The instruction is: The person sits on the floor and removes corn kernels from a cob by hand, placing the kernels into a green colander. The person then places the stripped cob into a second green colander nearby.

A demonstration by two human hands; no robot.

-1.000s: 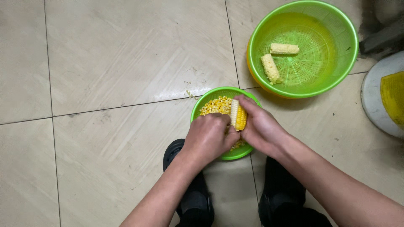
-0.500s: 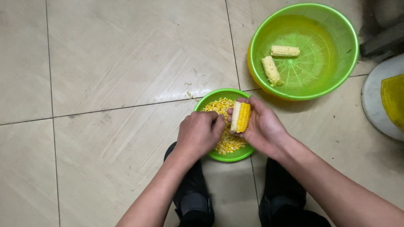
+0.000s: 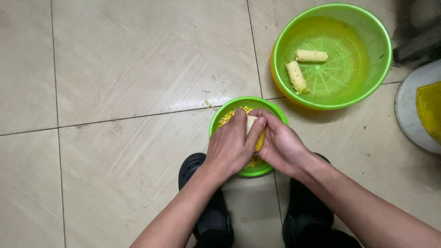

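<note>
Both my hands meet over a small green bowl [image 3: 275, 111] on the tiled floor between my feet. My right hand [image 3: 284, 146] grips a piece of corn cob [image 3: 251, 125], partly stripped of kernels. My left hand [image 3: 231, 146] closes over the same cob, its thumb pressing on the top. Loose yellow kernels [image 3: 226, 118] lie in the bowl, mostly hidden under my hands. A large green strainer basket [image 3: 367, 87] stands at the upper right with two short cob pieces [image 3: 303, 66] inside.
My two black shoes [image 3: 202, 202] flank the bowl's near side. A white round object with a yellow patch [image 3: 420, 110] sits at the right edge. A dark object [image 3: 418, 32] fills the upper right corner. A few scraps [image 3: 209, 103] lie on the tiles.
My left hand has moved right onto the cob, joining the right hand; it was beside the cob before. The cob sits lower and is more covered.
</note>
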